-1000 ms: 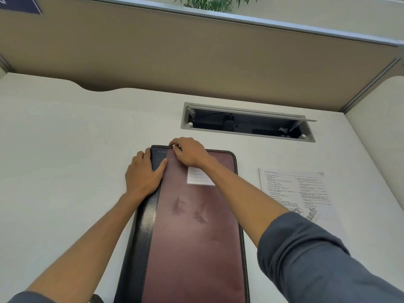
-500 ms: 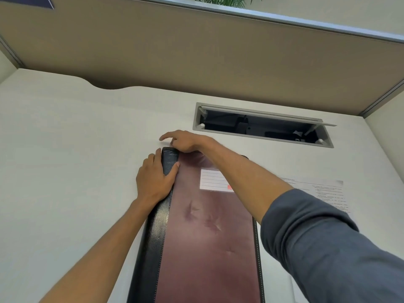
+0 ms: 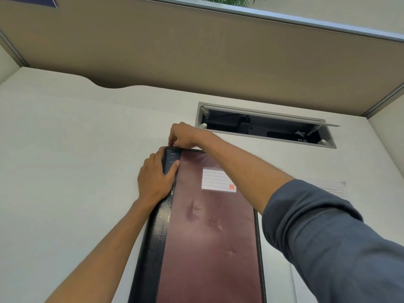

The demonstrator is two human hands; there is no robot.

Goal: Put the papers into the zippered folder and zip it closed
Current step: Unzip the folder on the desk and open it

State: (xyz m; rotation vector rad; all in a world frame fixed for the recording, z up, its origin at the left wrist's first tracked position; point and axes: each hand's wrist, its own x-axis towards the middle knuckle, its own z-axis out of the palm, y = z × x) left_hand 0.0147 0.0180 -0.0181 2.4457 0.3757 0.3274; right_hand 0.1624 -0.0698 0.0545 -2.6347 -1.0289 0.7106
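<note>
A maroon zippered folder point(image 3: 209, 237) with a black spine and a white label pocket lies closed flat on the white desk point(image 3: 65, 171). My left hand point(image 3: 156, 180) grips the folder's far left corner, thumb on top of the black spine. My right hand point(image 3: 185, 136) reaches across to the far edge at that same corner and pinches something small there, apparently the zipper pull, which its fingers hide. A printed paper point(image 3: 334, 188) lies on the desk to the right, mostly hidden behind my right sleeve.
An open grey cable hatch point(image 3: 266, 125) is set in the desk just beyond the folder. A tan partition panel point(image 3: 196, 51) closes the back of the desk, with a plant above it.
My right hand moved left along the folder's far edge to the left corner and curled into a pinch. My left hand kept its grip. The view shifted closer and leftward.
</note>
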